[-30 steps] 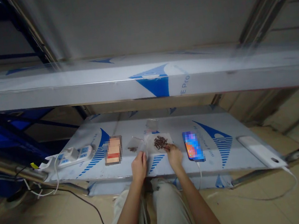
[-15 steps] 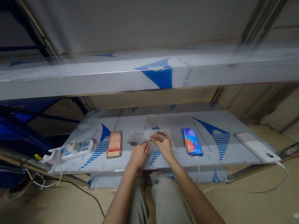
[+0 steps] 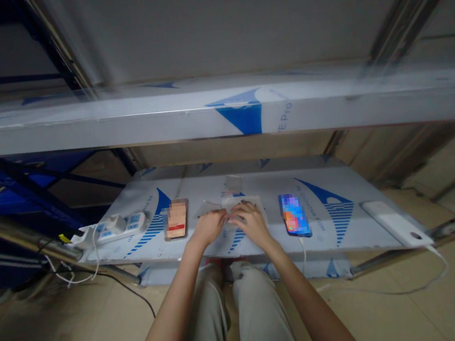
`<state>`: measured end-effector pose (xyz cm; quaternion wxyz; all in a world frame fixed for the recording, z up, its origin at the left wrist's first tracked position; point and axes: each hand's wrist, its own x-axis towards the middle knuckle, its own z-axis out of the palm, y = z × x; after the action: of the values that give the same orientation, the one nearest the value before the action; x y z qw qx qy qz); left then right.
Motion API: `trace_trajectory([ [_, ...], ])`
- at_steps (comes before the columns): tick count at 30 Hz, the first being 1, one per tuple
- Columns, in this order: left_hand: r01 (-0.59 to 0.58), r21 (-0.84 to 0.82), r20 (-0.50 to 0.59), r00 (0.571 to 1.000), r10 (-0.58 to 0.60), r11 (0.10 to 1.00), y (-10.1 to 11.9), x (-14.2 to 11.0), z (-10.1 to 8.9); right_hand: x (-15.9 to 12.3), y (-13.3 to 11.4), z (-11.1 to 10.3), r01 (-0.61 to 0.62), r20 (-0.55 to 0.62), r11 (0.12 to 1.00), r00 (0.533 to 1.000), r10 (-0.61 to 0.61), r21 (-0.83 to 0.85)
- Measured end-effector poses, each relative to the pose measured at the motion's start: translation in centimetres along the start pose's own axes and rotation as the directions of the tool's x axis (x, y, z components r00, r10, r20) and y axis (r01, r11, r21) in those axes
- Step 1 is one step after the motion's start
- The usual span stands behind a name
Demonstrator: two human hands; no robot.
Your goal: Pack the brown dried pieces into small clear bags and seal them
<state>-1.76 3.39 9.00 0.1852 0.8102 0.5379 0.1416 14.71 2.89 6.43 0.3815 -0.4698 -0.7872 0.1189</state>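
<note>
My left hand (image 3: 207, 227) and my right hand (image 3: 252, 220) meet fingertip to fingertip over the lower metal shelf (image 3: 333, 218). Both are closed on a small clear plastic bag (image 3: 225, 213) held between them. The right hand covers most of a white sheet (image 3: 242, 198) that carries small brown pieces, and the pieces are hidden now. Another small clear bag (image 3: 205, 207) lies just beyond my left hand. My forearms reach in from below, over my knees.
On the shelf lie a phone (image 3: 175, 219) left of my hands, a lit phone (image 3: 294, 215) on a cable to the right, a white power strip (image 3: 122, 226) far left, a white power bank (image 3: 395, 223) far right and a clear bag (image 3: 232, 182) at the back. An upper shelf beam (image 3: 221, 118) runs overhead.
My right hand left the pile of brown pieces and moved left to join my left hand at the clear bag. Both hands shifted slightly forward onto the shelf.
</note>
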Motion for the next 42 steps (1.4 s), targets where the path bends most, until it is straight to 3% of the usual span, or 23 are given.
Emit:
trace_trajectory([
  [4, -0.112, -0.36, -0.074, 0.993, 0.092, 0.926, -0.4, 0.2, -0.1, 0.2, 0.8, -0.6, 0.03, 0.083, 0.987, 0.996, -0.043, 0.157],
  [7, -0.147, -0.738, -0.054, 0.986, 0.16, 0.659, -1.4, 0.1, 1.3, 0.4, 1.5, -0.3, -0.005, 0.063, 0.957, 0.998, -0.014, 0.291],
  [9, -0.048, -0.88, 0.045, 0.982, 0.183, 0.472, -2.2, 0.1, 3.1, 0.4, 2.0, 0.1, -0.022, 0.052, 0.939, 0.999, 0.004, 0.344],
  [12, 0.175, -0.935, 0.231, 0.961, 0.153, 0.31, -3.4, 0.1, 5.9, 0.2, 2.7, 0.5, -0.056, 0.052, 0.936, 0.998, 0.041, 0.347],
  [15, 0.234, -0.953, 0.255, 0.962, 0.096, 0.193, -4.1, 0.1, 7.7, -0.1, 3.3, 0.4, -0.081, 0.08, 0.948, 0.995, 0.059, 0.309],
  [20, 0.163, -0.953, 0.169, 0.986, 0.001, 0.255, -4.5, -0.1, 8.3, -0.4, 3.4, 0.0, -0.074, 0.139, 0.97, 0.989, 0.043, 0.233],
  [23, 0.175, -0.941, 0.182, 0.983, -0.002, 0.289, -4.5, -0.1, 8.3, -0.4, 3.3, 0.0, -0.064, 0.157, 0.977, 0.987, 0.033, 0.202],
  [28, 0.214, -0.916, 0.174, 0.974, -0.146, 0.34, -4.3, -0.2, 8.0, -0.3, 3.0, 0.2, -0.059, 0.174, 0.974, 0.985, 0.021, 0.218],
  [32, 0.185, -0.939, 0.17, 0.982, -0.076, 0.288, -4.1, -0.1, 7.7, -0.6, 3.4, -0.1, -0.064, 0.157, 0.969, 0.987, 0.027, 0.239],
  [35, 0.142, -0.95, 0.146, 0.989, -0.008, 0.277, -4.0, 0.0, 7.5, -1.6, 5.4, -1.2, -0.119, 0.044, 0.973, 0.993, 0.112, 0.196],
  [38, 0.107, -0.95, 0.114, 0.993, 0.008, 0.293, -3.9, 0.1, 7.5, -3.1, 8.3, -2.3, -0.311, -0.121, 0.95, 0.943, 0.31, 0.014],
  [42, 0.074, -0.957, 0.075, 0.997, -0.008, 0.281, -3.5, 0.2, 7.7, -4.6, 10.6, -2.1, -0.398, -0.085, 0.896, 0.917, 0.389, -0.198],
])
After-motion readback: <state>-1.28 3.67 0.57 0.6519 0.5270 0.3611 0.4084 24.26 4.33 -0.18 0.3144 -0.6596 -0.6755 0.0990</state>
